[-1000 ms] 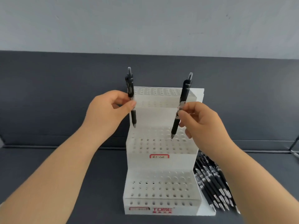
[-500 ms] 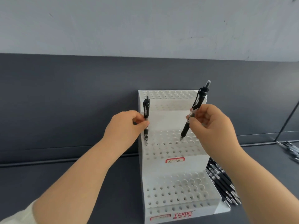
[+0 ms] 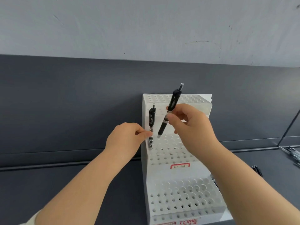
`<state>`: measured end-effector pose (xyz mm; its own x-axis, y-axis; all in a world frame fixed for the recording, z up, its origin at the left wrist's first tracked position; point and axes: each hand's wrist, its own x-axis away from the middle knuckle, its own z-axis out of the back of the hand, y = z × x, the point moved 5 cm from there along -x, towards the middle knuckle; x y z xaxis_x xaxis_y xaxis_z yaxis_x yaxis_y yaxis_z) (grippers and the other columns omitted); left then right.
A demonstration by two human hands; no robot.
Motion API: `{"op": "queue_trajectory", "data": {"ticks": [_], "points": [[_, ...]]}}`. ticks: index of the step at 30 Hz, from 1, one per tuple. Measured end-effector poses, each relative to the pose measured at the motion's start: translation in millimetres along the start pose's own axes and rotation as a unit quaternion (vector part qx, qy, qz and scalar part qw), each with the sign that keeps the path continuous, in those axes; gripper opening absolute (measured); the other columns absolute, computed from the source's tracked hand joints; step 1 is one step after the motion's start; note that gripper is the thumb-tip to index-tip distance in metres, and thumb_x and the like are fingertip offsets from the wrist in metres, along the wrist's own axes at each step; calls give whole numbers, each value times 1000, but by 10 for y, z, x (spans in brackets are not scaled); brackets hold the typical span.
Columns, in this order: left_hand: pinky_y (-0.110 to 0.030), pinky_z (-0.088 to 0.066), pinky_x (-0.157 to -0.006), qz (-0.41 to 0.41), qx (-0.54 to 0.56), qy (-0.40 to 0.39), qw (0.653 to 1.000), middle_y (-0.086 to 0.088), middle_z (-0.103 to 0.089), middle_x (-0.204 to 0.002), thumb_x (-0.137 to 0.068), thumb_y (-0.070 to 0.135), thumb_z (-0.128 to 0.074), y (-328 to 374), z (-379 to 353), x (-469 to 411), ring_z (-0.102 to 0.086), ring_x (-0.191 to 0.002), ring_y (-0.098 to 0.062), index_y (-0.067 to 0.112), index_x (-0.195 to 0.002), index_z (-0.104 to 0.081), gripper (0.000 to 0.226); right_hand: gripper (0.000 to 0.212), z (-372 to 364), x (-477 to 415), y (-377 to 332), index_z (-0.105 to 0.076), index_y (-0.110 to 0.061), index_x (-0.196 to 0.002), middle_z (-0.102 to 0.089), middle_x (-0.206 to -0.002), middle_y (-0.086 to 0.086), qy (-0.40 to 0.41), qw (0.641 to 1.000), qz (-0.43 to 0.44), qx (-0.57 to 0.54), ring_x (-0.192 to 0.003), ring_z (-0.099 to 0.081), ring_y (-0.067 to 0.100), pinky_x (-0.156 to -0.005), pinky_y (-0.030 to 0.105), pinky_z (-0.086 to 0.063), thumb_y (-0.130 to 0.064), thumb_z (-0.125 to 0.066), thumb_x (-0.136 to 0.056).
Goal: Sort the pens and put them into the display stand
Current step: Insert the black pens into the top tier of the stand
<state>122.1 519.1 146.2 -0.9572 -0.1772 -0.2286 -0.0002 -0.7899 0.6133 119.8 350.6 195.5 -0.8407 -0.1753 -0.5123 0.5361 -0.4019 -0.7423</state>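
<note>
Pens (image 3: 258, 171) lie beside display stand (image 3: 162, 172), mostly hidden by right forearm (image 3: 235, 176).

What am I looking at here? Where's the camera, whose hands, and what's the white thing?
No machine here: these are a person's two bare hands, filmed by one wide-angle camera worn on the head and looking down. On the dark table stands a white stepped stand with rows of holes. The left hand pinches a black pen upright, its tip seemingly in a hole at the middle step's left edge. The right hand holds a second pen tilted, tip just above that step. Loose pens lie at the far right.
</note>
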Motion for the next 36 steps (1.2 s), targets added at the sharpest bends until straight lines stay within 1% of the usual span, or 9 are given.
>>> {"op": "queue_trajectory", "data": {"ticks": [4,8,16,22,24,28,31,34,36], "points": [[-30,-51,-66,1,-7,17,1000,13,-65,-78,-86,49,-58,-50,74,92,-58,-71,-5,31,-81,-67,21,15,-114,-44,29,-55,-32,-99,-62,-86,-19,8,1000,2,-6,-82,-59,-2,-73,18,-51,-20,-60,-90],[-31,-52,-69,-3,-4,44,999,15,-66,-81,-87,48,-56,-110,158,191,-59,-77,-4,32,-84,-67,19,13,-188,-38,84,-57,-29,-99,-62,-87,-18,19,1000,-3,-17,-82,-60,0,-74,18,-52,-20,-60,-90],[-27,-52,-65,-15,-20,52,998,17,-63,-77,-88,51,-52,-128,138,325,-58,-73,-2,35,-85,-65,20,13,-235,-7,101,-57,-28,-95,-64,-87,-16,30,999,-3,-35,-82,-62,3,-75,13,-50,-18,-60,-90],[-20,-44,-56,-54,-113,78,989,15,-54,-79,-93,49,-42,-70,160,416,-53,-69,-4,34,-88,-62,25,10,-341,38,213,-60,-24,-99,-59,-81,-18,-22,998,-30,49,-77,-56,-4,-65,1,-42,-19,-59,-90],[-21,-43,-55,-62,-139,81,985,13,-53,-77,-94,48,-40,-56,159,438,-52,-67,-6,32,-84,-60,28,12,-404,66,250,-61,-21,-103,-58,-82,-14,-58,993,-35,97,-78,-56,2,-67,7,-44,-22,-57,-91],[-21,-42,-54,-77,-164,78,980,12,-52,-74,-95,48,-38,-2,133,484,-52,-66,-6,32,-81,-60,30,19,-441,98,253,-62,-20,-106,-58,-87,-9,-76,984,-37,155,-85,-60,14,-70,32,-56,-30,-53,-93],[-18,-34,-50,-94,-183,77,975,11,-51,-74,-95,48,-36,59,124,537,-52,-65,-7,31,-82,-59,31,21,-420,102,241,-63,-18,-109,-61,-91,-8,-79,980,-19,181,-90,-60,14,-75,31,-54,-28,-53,-94],[-18,-37,-51,-115,-205,93,968,10,-53,-75,-95,48,-35,133,151,594,-53,-65,-7,30,-83,-60,33,21,-305,121,226,-64,-18,-108,-62,-92,-9,-57,980,1,192,-94,-57,11,-85,30,-49,-29,-54,-93],[-19,-40,-52,-133,-203,106,964,10,-53,-76,-95,48,-36,214,160,642,-53,-64,-8,29,-82,-60,33,20,-186,153,227,-63,-20,-108,-60,-90,-12,-43,980,3,192,-94,-56,9,-83,25,-48,-30,-54,-93]]}}
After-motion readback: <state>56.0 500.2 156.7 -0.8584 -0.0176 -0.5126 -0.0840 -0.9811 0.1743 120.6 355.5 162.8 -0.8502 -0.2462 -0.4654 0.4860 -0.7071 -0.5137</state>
